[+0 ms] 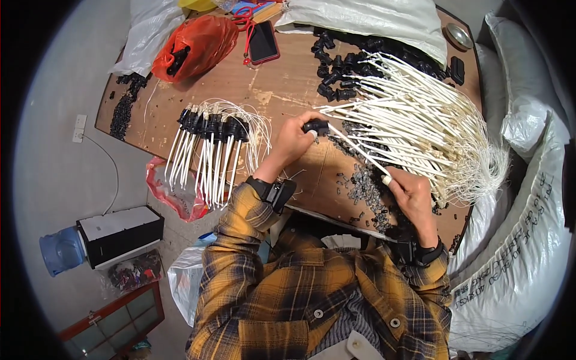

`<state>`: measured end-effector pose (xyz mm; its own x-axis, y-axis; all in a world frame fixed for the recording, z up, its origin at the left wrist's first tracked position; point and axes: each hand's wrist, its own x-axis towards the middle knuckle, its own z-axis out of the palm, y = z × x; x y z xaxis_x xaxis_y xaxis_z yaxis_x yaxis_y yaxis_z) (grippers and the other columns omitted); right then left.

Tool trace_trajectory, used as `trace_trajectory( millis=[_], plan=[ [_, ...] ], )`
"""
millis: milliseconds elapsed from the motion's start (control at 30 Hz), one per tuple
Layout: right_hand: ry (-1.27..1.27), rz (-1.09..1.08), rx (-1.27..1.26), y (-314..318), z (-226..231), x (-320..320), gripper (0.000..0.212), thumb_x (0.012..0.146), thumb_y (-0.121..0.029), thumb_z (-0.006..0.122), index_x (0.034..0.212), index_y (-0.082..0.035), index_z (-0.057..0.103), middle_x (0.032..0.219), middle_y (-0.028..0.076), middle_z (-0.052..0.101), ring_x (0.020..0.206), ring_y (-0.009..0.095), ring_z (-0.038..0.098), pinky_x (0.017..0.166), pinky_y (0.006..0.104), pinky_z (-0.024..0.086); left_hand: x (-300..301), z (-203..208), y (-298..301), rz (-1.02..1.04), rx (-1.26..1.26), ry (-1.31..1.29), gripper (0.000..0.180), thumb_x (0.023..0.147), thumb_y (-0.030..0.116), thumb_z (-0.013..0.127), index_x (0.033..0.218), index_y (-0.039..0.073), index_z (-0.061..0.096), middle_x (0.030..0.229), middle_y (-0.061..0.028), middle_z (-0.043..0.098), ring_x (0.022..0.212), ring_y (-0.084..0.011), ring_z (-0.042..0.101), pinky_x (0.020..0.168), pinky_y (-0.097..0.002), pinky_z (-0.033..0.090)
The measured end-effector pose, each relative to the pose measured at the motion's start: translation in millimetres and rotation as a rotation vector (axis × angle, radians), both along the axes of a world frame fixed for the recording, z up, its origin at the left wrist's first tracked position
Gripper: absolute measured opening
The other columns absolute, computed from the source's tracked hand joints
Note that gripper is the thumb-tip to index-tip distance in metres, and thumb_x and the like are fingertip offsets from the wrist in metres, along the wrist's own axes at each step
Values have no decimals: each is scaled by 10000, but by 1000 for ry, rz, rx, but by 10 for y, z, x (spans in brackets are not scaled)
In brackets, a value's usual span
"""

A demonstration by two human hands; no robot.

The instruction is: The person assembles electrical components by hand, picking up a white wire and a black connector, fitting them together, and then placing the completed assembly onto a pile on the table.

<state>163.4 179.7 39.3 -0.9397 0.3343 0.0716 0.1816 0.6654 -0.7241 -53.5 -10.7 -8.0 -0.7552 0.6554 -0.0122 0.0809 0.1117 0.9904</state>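
Note:
My left hand (291, 141) is closed around a black plastic fitting (316, 126) above the middle of the table. In my right hand (414, 195) is the near end of a white sleeved wire (363, 150), pinched between thumb and fingers. The wire's far end reaches the fitting; whether it is inside cannot be made out. A large pile of similar white sleeved wires (402, 126) lies to the right, with thin bare strands at its right end. At the left, a row of wires joined to black fittings (216, 127) hangs over the table's edge.
Loose black fittings (333, 72) spill from a white sack (366, 21). Small clear and dark clips (363, 189) lie below my hands. An orange bag (195, 48), a phone (263, 43) and red-handled scissors (243, 18) lie at the back. Stuffed sacks (516, 240) stand at the right.

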Motion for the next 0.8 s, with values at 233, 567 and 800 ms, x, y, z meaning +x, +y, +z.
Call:
trace_trajectory(
  millis=[233,567,800],
  plan=[
    [81,-5,200,-113,-132,-115,98,808,-123,689,858,-39,695,762,107,671,571,236,619,516,315,469,352,195,103,-331,-259,1053,117,746,25,599,850,77,583,781,-54,600,682,-255,614,592,-347,484],
    [147,94,-62,-97,-38,-154,203,786,-183,733,912,-44,655,727,48,630,576,171,592,505,285,427,348,-24,-164,46,-463,332,43,842,107,591,849,93,632,658,-13,586,569,-156,558,506,-284,419],
    [104,115,207,-461,-221,-260,168,791,-143,707,925,-52,663,639,88,572,517,174,567,480,302,426,636,159,121,-158,-230,-170,188,786,39,593,968,32,640,770,-52,618,709,-139,594,631,-293,470]
  ],
)
